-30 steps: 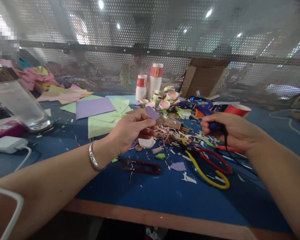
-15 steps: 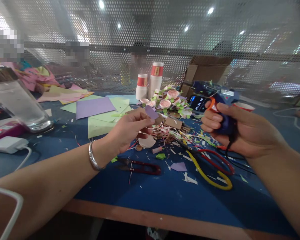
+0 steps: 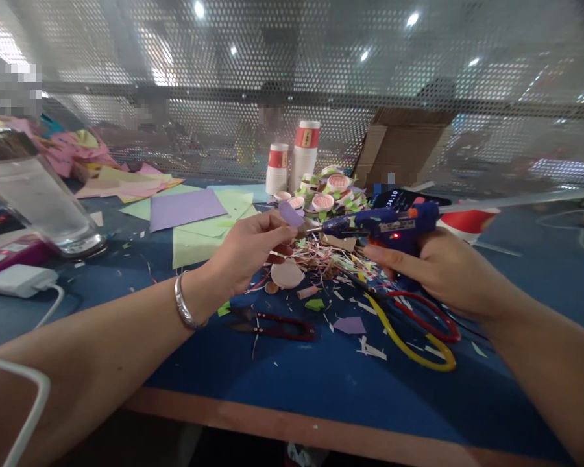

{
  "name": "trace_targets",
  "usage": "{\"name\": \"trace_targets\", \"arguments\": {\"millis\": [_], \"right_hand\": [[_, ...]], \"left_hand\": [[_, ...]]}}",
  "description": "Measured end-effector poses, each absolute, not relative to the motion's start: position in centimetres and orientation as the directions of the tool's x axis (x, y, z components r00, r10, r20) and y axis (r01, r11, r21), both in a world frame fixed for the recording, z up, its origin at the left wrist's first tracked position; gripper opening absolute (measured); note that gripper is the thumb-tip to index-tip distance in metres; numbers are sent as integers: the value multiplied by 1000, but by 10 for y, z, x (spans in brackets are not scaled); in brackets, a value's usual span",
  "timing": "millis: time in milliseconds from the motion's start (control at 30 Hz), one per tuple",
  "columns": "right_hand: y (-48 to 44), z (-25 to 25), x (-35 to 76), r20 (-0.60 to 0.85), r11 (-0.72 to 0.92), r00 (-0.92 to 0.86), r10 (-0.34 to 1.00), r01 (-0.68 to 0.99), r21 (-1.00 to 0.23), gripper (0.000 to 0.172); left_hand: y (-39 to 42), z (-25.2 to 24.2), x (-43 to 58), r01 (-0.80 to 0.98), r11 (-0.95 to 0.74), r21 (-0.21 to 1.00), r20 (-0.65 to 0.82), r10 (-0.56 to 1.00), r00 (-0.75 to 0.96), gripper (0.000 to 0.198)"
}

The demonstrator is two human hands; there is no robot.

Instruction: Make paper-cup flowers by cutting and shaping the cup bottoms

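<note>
My left hand (image 3: 253, 250), with a silver bangle on its wrist, pinches a small rounded piece of purple paper (image 3: 290, 213). My right hand (image 3: 438, 272) is wrapped round the handle of a blue glue gun (image 3: 384, 224), whose red light glows and whose clear glue stick (image 3: 516, 200) juts out to the right. The nozzle tip points left and is right by the purple piece; whether they touch I cannot tell. Below the hands lie red-handled thread snips (image 3: 285, 326), a pale round disc (image 3: 287, 274) and scissors (image 3: 409, 324) with red and yellow handles.
Paper scraps (image 3: 328, 259) litter the table's middle. Behind them stand stacked paper cups (image 3: 305, 152) and a heap of decorated cup pieces (image 3: 338, 183). Coloured sheets (image 3: 187, 209) and a water glass (image 3: 43, 201) are at left. A phone (image 3: 394, 200) and cardboard box (image 3: 399, 149) stand back right.
My right hand has turned the glue gun so that its nozzle now points left, and brought it close to the purple paper piece. My left hand has stayed nearly in place.
</note>
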State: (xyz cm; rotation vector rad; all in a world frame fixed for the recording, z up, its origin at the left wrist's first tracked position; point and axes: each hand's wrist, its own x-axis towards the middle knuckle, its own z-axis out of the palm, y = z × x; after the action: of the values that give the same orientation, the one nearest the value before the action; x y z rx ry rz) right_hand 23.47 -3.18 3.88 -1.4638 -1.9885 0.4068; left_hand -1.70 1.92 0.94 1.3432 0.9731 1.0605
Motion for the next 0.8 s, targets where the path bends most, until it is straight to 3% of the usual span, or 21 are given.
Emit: {"name": "trace_targets", "arguments": {"millis": [233,433,500,600,700,800], "right_hand": [[-34,42,230,333,347,-182,925,764,-544,36],[-32,36,237,314,312,-135,940,714,-627,52],[-31,34,237,279,274,-90,956,610,-743,49],[-32,31,233,183,183,-27,983,299,-936,34],[-34,31,225,131,132,-22,991,78,-988,21],[-38,31,218,94,96,-91,991,12,-995,21]], "left_hand": [[19,9,-16,-66,-41,997,56,966,252,15],[17,11,-13,-113,-23,993,51,966,252,14],[17,11,-12,-101,-31,994,60,952,299,13],[14,10,-11,-53,-126,991,136,926,353,8],[9,10,-10,8,-319,948,289,870,400,9],[2,10,-10,86,-453,887,372,812,449,12]]}}
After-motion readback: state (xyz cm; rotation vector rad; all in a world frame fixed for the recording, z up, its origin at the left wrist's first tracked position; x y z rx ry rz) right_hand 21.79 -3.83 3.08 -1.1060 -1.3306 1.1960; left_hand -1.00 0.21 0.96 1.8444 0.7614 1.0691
